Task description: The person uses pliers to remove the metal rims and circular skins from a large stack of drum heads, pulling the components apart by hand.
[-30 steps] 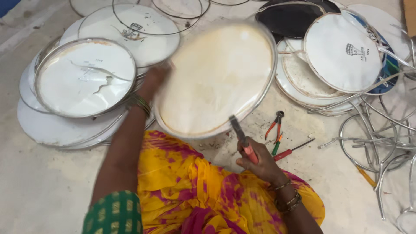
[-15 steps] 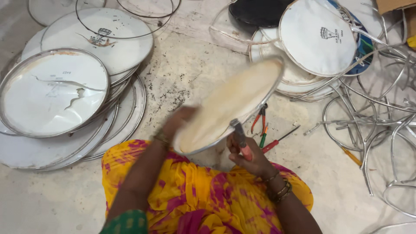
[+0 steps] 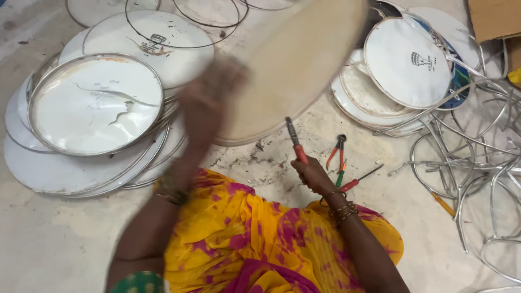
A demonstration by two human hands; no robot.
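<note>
Now the left hand (image 3: 209,100) is up and blurred, gripping the near-left edge of a big round cream drumhead (image 3: 296,65) — the disc is tilted off the floor, its far end reaching the top of the view. The blur hides how the fingers wrap it, but the hand is plainly holding the disc aloft. Over on the right, the right hand (image 3: 313,174) is clenched around the red handle of a pair of pliers (image 3: 296,142), the dark metal nose pointing up and far, its tip just short of the drumhead's near rim; whether it touches I cannot tell. Bangles sit on that wrist.

Just right of the right hand, on the pale concrete floor (image 3: 54,239), lie another pair of red-handled pliers (image 3: 337,152) and a red-handled screwdriver (image 3: 361,179), close together, with a green-handled tool between them. To the left sits a stack of white drumheads (image 3: 95,103) — the top one, in a metal hoop, is torn across its skin. Far right, another pile of white drumheads (image 3: 407,62) leans against a tangle of bare metal hoops (image 3: 472,163). A cardboard box (image 3: 494,19) shows in the far-right corner. In the near middle, yellow and pink cloth (image 3: 249,239) covers the person's lap.
</note>
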